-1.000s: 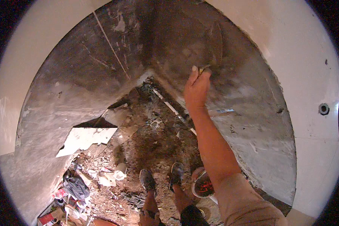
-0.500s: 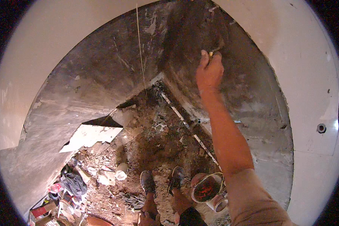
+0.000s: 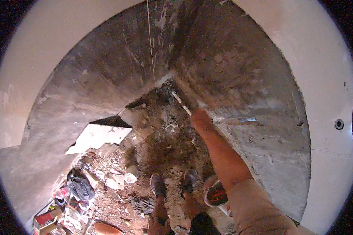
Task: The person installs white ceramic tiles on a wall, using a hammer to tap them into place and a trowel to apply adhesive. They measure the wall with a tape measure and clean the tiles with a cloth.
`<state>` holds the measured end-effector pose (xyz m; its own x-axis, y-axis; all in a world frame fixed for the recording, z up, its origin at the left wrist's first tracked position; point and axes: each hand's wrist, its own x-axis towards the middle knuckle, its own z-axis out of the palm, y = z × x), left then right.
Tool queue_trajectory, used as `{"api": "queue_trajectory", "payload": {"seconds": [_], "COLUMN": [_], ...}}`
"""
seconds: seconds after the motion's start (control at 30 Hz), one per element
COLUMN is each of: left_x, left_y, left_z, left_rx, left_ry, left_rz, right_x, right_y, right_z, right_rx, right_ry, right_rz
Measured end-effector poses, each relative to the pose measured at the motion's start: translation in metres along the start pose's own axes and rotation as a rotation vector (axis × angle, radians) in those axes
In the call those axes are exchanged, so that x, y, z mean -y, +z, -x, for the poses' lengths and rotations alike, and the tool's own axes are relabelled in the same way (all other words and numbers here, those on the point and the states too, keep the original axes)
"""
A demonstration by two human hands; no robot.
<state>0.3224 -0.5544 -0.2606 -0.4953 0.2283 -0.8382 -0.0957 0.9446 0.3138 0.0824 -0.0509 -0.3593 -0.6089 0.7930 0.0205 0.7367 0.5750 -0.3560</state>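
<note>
The right hand (image 3: pixel 202 119), motion-blurred, reaches far to the foot of the rough grey-brown plastered wall (image 3: pixel 239 70) on the right; whether its fingers pinch anything I cannot tell. Next to it a thin, white, dirt-spotted pole (image 3: pixel 182 103) runs along the wall's base toward the far corner, its nearer part hidden by the hand and forearm. The left hand (image 3: pixel 157 226) is low at the near edge, by the left knee; its finger position is unclear.

The right arm also covers part of a pale round bucket (image 3: pixel 211 181) with dark reddish contents, just right of the dark shoes (image 3: pixel 190 181). A thin pale cord (image 3: pixel 151 47) crosses the far left wall. A jagged white board (image 3: pixel 100 138) lies on the left; nearer are a whitish cylindrical roll (image 3: pixel 131 174), a crumpled grey cloth (image 3: pixel 142 204), a dark grey plastic bag (image 3: pixel 81 188) amid litter, and a shallow reddish-brown pan (image 3: pixel 107 229).
</note>
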Motion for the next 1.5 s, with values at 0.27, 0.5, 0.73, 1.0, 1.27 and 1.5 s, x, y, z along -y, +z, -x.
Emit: {"api": "queue_trajectory", "payload": {"seconds": [0.27, 0.5, 0.73, 1.0, 1.27, 1.5], "left_x": [-0.052, -0.048, -0.054, 0.047, -0.011, -0.016], "left_y": [-0.044, -0.044, -0.051, 0.038, -0.014, -0.017], "left_z": [0.014, 0.019, 0.016, -0.008, 0.005, 0.005], "left_rx": [0.218, 0.16, 0.098, -0.182, 0.058, 0.083], "left_ry": [-0.249, -0.191, -0.142, 0.158, -0.087, -0.105], "left_rz": [-0.017, -0.077, -0.048, -0.057, -0.062, -0.145], "right_x": [0.072, 0.109, 0.073, 0.013, 0.034, 0.002], "right_y": [-0.094, -0.145, -0.114, -0.026, -0.086, -0.1], "right_z": [-0.039, -0.102, -0.071, -0.057, -0.026, -0.043], "right_rx": [-0.279, -0.518, -0.167, 0.001, -0.238, -0.42], "right_ry": [-0.254, -0.352, -0.23, -0.177, -0.183, -0.06], "right_rz": [-0.236, -0.206, -0.06, -0.014, -0.644, -0.706]}}
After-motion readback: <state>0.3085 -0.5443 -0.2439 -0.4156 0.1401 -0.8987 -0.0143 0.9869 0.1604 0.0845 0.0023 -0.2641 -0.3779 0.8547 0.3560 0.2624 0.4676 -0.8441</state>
